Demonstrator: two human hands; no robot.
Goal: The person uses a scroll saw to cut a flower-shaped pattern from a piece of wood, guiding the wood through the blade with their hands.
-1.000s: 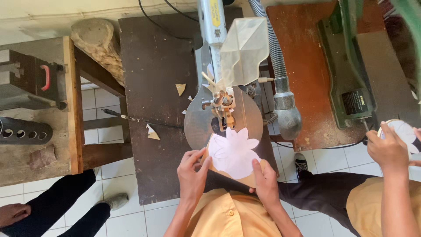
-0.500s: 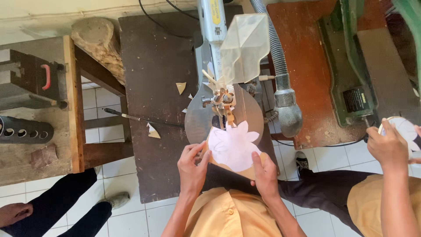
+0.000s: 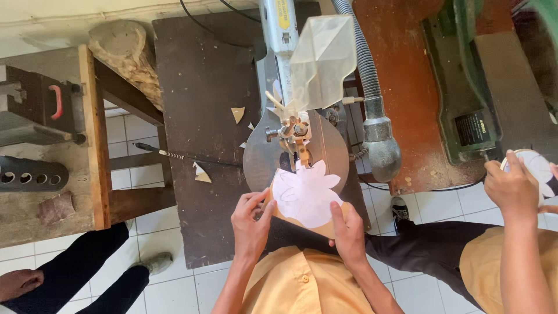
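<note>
Hands feeding a flower-shaped cutout at the saw

Fingers of the left hand (image 3: 251,224) are pinching the near-left edge of the wooden board (image 3: 302,216), thumb on top, while the right hand (image 3: 349,232) is pressing flat on its near-right edge with fingers spread. Between the two hands, the white flower-shaped paper pattern (image 3: 305,195) is lying on top of the board, its far petals sitting just beside the blade guide (image 3: 293,135) on the round saw table (image 3: 258,160). Small wood offcuts (image 3: 201,174) are lying on the dark workbench (image 3: 197,87) to the left. A grey hose (image 3: 372,104) is hanging at the right. Further right, another person's hand (image 3: 511,189) is gripping a round white piece (image 3: 537,168).
</note>
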